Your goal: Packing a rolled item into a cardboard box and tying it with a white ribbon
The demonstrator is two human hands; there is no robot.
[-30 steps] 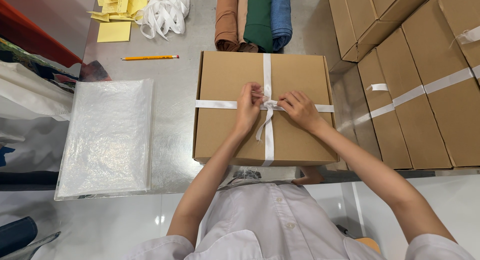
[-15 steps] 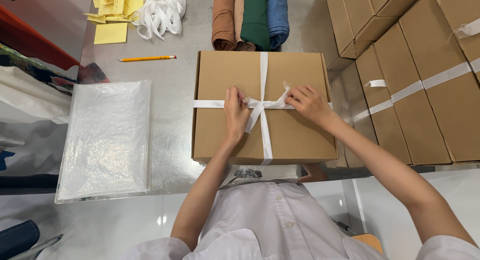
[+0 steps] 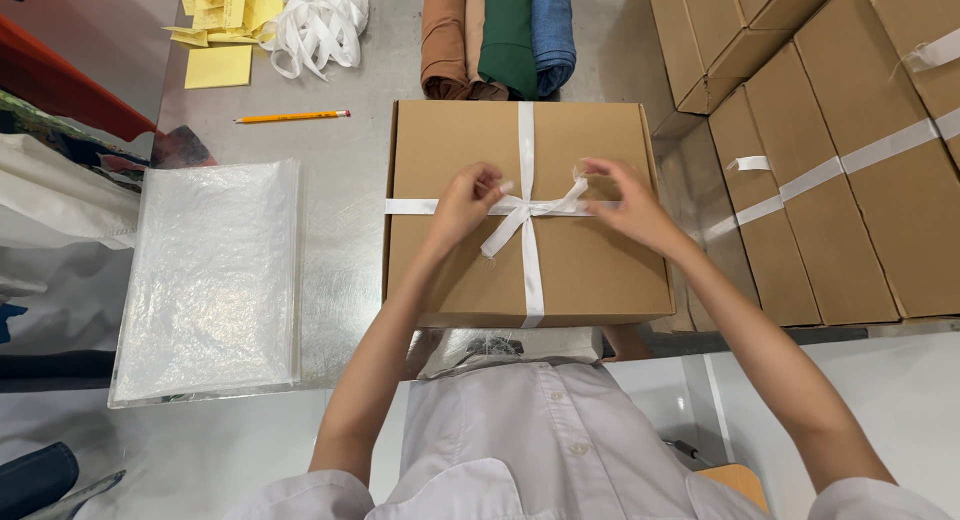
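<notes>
We noted white ribbon [image 3: 527, 270] already crossed and knotted on the cardboard box [image 3: 600, 270]; left hand [image 3: 462, 202] and right hand [image 3: 622, 198] each pinched a tail; bow unformed.

On the steel desk [image 3: 350, 150] we see a clear plastic sheet stack [image 3: 215, 275] at the left, a yellow pencil [image 3: 290, 116] above it, yellow paper notes [image 3: 222, 25] and a heap of white ribbon strips [image 3: 320, 20] at the far edge. Rolled fabrics [image 3: 500, 35] in brown, green and blue lie beside them. Ribbon-tied cardboard boxes [image 3: 850, 170] are stacked at the right.
</notes>
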